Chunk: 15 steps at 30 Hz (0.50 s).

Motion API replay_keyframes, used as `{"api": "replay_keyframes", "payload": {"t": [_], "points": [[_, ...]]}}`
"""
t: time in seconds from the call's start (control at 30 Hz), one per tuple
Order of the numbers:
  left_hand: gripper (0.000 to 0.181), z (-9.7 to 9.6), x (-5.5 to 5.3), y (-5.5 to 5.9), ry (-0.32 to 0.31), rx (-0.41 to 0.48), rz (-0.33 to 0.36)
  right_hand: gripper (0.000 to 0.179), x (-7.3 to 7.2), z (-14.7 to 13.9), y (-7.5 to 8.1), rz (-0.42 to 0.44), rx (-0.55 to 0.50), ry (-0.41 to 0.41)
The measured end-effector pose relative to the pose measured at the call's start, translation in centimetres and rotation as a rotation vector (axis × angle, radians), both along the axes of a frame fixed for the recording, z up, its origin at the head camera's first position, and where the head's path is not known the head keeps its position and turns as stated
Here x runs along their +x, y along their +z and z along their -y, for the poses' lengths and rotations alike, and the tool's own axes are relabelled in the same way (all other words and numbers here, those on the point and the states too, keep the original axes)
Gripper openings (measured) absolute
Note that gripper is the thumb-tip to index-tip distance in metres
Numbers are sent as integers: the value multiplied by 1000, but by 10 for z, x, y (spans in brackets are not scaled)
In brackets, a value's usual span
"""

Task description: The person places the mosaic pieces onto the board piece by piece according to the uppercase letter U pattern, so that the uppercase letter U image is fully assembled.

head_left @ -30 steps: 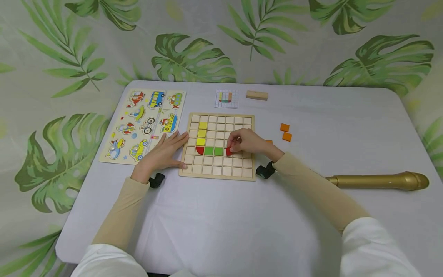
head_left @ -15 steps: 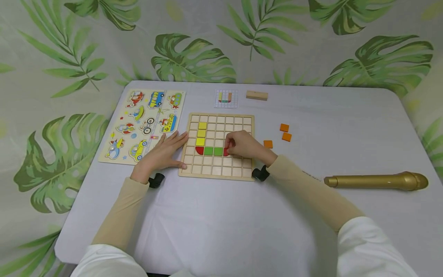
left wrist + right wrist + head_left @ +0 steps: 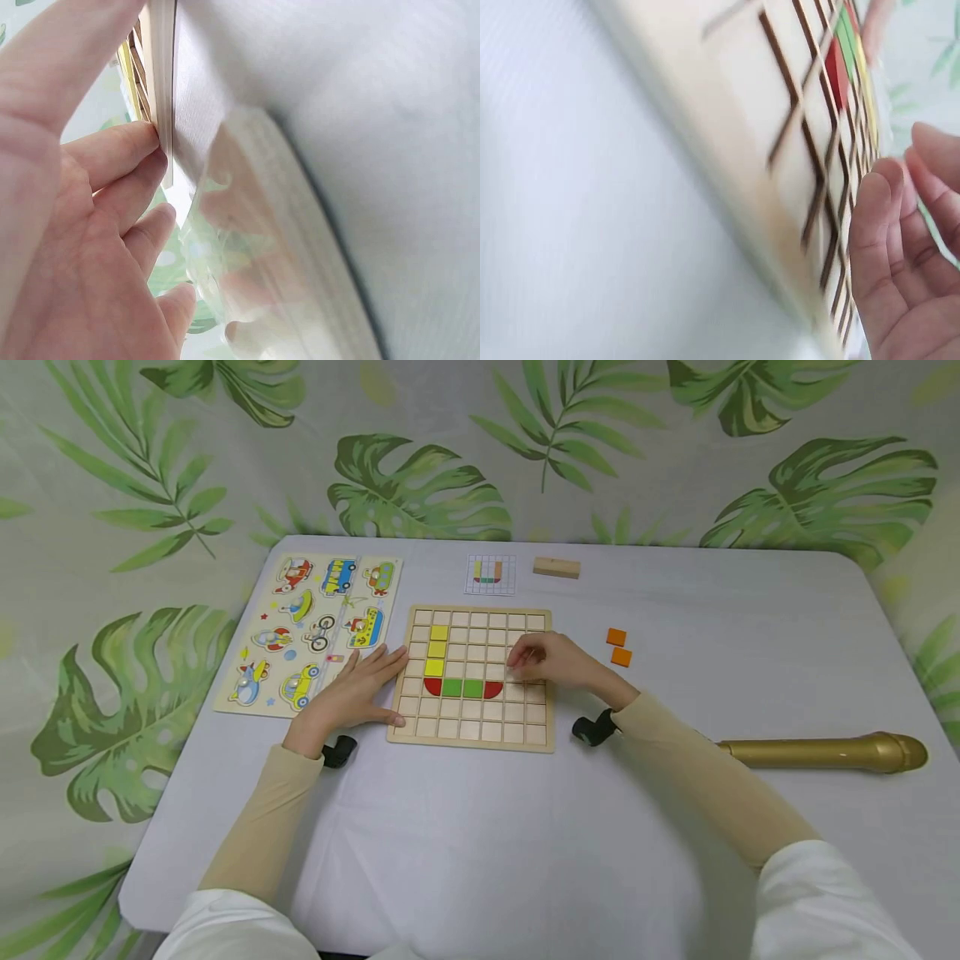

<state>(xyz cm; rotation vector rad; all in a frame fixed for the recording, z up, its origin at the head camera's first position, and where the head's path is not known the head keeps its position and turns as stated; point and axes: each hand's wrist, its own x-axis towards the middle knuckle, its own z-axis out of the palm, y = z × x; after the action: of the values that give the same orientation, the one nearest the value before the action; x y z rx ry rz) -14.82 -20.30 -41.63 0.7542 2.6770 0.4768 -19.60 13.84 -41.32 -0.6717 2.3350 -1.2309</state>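
Observation:
A wooden grid board [image 3: 457, 744] lies mid-table with coloured pieces in its cells. Yellow squares [image 3: 434, 667] form a column above a rounded red piece [image 3: 432, 686]. Green squares [image 3: 472, 688] sit beside it, and another rounded red piece [image 3: 492, 690] ends the row. My left hand [image 3: 363, 691] rests against the board's left edge, fingers straight, fingertips [image 3: 142, 135] touching the side. My right hand [image 3: 555, 662] hovers over the board's right part, just right of that red piece. Its fingers [image 3: 874, 217] are loosely bent and hold nothing visible.
Two orange squares [image 3: 621, 657] lie right of the board. A small pattern card [image 3: 491, 587] and a wooden block [image 3: 557, 567] are behind it. A vehicle puzzle board [image 3: 270, 610] stands left, and a gold microphone-shaped object [image 3: 817, 752] lies right.
My right hand let go of the red piece, which now lies in its cell, and moved right and slightly up. That arm now hides the third orange square. My left hand stayed still.

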Motion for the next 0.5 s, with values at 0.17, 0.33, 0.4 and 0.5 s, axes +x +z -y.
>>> {"api": "replay_keyframes", "payload": {"t": [0.17,0.33,0.4,0.5], "points": [[104,0,0,0,0,2,-4,18,-3,-31,4,73,-49,-68],[105,1,1,0,0,-1,-7,23,-4,-63,5,109,-54,-138],[104,1,1,1,1,-1,-7,23,-3,-73,6,96,-32,-160],[104,1,1,1,0,1,-4,24,-2,-87,7,99,-9,-191]]}}
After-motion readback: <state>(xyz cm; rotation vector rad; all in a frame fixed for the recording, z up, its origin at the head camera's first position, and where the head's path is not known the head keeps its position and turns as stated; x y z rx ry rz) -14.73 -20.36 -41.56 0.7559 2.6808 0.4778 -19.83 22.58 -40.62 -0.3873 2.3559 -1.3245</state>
